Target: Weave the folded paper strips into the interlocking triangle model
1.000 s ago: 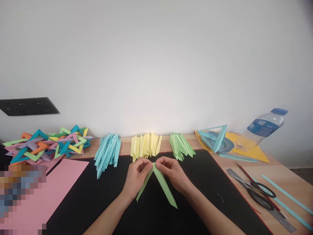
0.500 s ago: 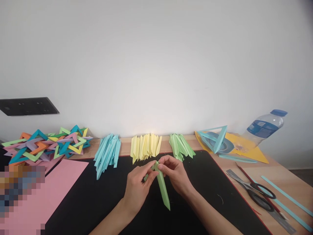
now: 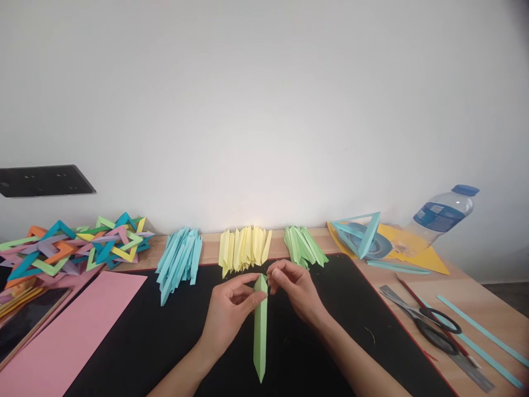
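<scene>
Pinched near the top of a folded green paper piece (image 3: 260,336), the thumb and fingers of the left hand (image 3: 228,311) hold it out over the black mat (image 3: 165,353), its pointed lower end toward the wearer. Just beside its upper end, the right hand (image 3: 298,289) has its fingers curled in toward the thumb; whether they grip or touch any paper, I cannot tell.

Near the wearer on the left lies a pink sheet (image 3: 86,331), partly on the mat. On the right, scissors (image 3: 438,329) with black handles rest on the wooden table (image 3: 487,295), closed or nearly so, across a dark red pencil (image 3: 421,300), beside loose light-blue strips (image 3: 479,325) and what looks like a ruler (image 3: 471,372), half hidden.

Farther off, three piles stand in a row along the mat's far edge: blue pieces (image 3: 182,262), yellow pieces (image 3: 245,248) and green pieces (image 3: 305,246). Left of them sit interlocked multicoloured paper stars (image 3: 61,251); right of them, a blue paper frame (image 3: 369,238) and a blue roll (image 3: 379,246) lie on an orange-yellow sheet (image 3: 425,259). Near it a clear bottle (image 3: 442,216) leans, blue cap up. Behind is the pale wall (image 3: 256,110), with a black socket panel (image 3: 45,181) on the left.
</scene>
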Available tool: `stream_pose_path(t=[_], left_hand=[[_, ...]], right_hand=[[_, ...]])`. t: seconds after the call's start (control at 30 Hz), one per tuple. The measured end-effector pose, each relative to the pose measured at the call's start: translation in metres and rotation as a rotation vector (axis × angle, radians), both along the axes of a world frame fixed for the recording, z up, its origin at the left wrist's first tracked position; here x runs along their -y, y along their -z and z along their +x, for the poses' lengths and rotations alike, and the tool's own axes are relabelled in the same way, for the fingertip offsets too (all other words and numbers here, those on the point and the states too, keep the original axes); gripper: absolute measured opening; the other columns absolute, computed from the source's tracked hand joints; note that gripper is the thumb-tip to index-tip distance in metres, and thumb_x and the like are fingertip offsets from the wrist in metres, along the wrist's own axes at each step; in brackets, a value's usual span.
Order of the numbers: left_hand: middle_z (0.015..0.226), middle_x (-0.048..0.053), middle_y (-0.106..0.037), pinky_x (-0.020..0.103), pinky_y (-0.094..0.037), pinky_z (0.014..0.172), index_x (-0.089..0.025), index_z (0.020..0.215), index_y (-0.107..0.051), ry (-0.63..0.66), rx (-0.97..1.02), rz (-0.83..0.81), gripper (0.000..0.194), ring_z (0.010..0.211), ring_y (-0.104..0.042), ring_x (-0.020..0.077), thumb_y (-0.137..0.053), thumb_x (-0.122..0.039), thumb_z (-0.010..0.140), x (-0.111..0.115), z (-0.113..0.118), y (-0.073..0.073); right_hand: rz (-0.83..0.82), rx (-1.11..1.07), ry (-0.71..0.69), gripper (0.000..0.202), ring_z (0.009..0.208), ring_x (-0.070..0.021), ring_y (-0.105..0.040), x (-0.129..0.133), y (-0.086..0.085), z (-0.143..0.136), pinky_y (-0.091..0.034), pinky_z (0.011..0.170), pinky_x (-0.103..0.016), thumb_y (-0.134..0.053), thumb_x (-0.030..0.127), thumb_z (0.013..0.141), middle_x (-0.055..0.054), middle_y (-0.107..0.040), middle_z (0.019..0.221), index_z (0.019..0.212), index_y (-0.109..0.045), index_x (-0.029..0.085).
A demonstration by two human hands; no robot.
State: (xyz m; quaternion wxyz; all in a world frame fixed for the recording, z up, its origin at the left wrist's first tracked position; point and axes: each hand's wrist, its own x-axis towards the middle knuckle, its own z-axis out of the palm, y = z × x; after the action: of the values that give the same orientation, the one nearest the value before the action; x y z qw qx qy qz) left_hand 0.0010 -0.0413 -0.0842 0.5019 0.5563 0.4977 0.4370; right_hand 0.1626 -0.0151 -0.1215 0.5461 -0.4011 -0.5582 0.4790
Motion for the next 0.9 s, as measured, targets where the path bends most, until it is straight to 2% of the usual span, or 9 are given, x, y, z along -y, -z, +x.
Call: stream_pose_path(t=[0.07,0.1,0.23,0.4,0.57,0.73,0.8,0.9], left_hand=[[0.062,0.002,-0.071,0.021,-0.044,0.044,-0.017,0.098,-0.071,0.0,0.001,-0.014,0.037,0.054,-0.061,0.0159,-0.076,-0.035,0.066,-0.002,-0.004,-0.001],[0.064,0.002,-0.071,0.021,-0.044,0.044,-0.017,0.1,-0.071,0.0,0.003,-0.01,0.038,0.056,-0.061,0.0157,-0.076,-0.035,0.067,-0.002,-0.006,-0.002],[0.068,0.004,-0.073,0.02,-0.043,0.044,-0.016,0.102,-0.07,-0.017,0.034,0.027,0.039,0.059,-0.061,0.0148,-0.075,-0.034,0.068,-0.005,-0.011,-0.004],[0.07,0.006,-0.073,0.02,-0.044,0.042,-0.013,0.105,-0.068,0.005,0.126,0.012,0.041,0.057,-0.061,0.015,-0.075,-0.032,0.069,-0.009,-0.014,-0.003],[0.068,0.006,-0.072,0.02,-0.041,0.037,-0.013,0.107,-0.064,0.072,0.247,-0.049,0.041,0.059,-0.068,0.0207,-0.075,-0.029,0.07,-0.013,-0.015,0.002],[0.07,0.008,-0.073,0.021,-0.043,0.037,-0.011,0.108,-0.063,0.072,0.29,-0.047,0.043,0.063,-0.071,0.0247,-0.075,-0.028,0.07,-0.016,-0.016,0.0],[0.069,0.008,-0.073,0.022,-0.044,0.037,-0.011,0.106,-0.063,0.045,0.3,-0.033,0.043,0.062,-0.071,0.025,-0.076,-0.028,0.069,-0.017,-0.018,-0.002],[0.067,0.007,-0.072,0.022,-0.044,0.037,-0.011,0.102,-0.064,-0.008,0.31,0.0,0.041,0.056,-0.069,0.0222,-0.077,-0.029,0.068,-0.021,-0.022,-0.005]], right_hand=[[0.084,0.367,0.26,0.036,0.06,-0.015,-0.058,-0.01,0.006,0.013,-0.049,0.058,-0.029,-0.046,0.048,0.088,-0.004,-0.064,0.073,0.078,-0.062,0.018],[0.088,0.448,0.331,0.033,0.068,-0.0179,-0.059,-0.016,0.011,0.02,-0.049,0.06,-0.03,-0.048,0.046,0.088,-0.007,-0.065,0.08,0.082,-0.064,0.018],[0.08,0.688,0.501,0.021,0.095,-0.0286,-0.051,-0.034,0.033,0.044,-0.043,0.062,-0.032,-0.051,0.031,0.086,-0.013,-0.061,0.099,0.09,-0.068,0.02],[0.061,0.871,0.569,0.019,0.098,-0.028,-0.047,-0.044,0.054,0.053,-0.038,0.059,-0.028,-0.051,0.025,0.086,-0.012,-0.06,0.101,0.087,-0.07,0.022],[0.034,0.877,0.603,0.021,0.096,-0.0282,-0.05,-0.046,0.058,0.056,-0.04,0.065,-0.032,-0.049,0.023,0.085,-0.014,-0.061,0.101,0.089,-0.069,0.019],[-0.052,0.724,0.637,0.025,0.098,-0.0322,-0.056,-0.046,0.05,0.063,-0.043,0.074,-0.04,-0.046,0.03,0.085,-0.017,-0.062,0.099,0.093,-0.064,0.015],[-0.088,0.62,0.584,0.032,0.09,-0.0298,-0.061,-0.046,0.044,0.062,-0.047,0.071,-0.04,-0.046,0.038,0.085,-0.016,-0.062,0.098,0.101,-0.06,0.013],[-0.116,0.464,0.354,0.048,0.071,-0.0211,-0.067,-0.042,0.031,0.058,-0.051,0.058,-0.031,-0.05,0.049,0.081,-0.01,-0.065,0.09,0.114,-0.053,0.014]])
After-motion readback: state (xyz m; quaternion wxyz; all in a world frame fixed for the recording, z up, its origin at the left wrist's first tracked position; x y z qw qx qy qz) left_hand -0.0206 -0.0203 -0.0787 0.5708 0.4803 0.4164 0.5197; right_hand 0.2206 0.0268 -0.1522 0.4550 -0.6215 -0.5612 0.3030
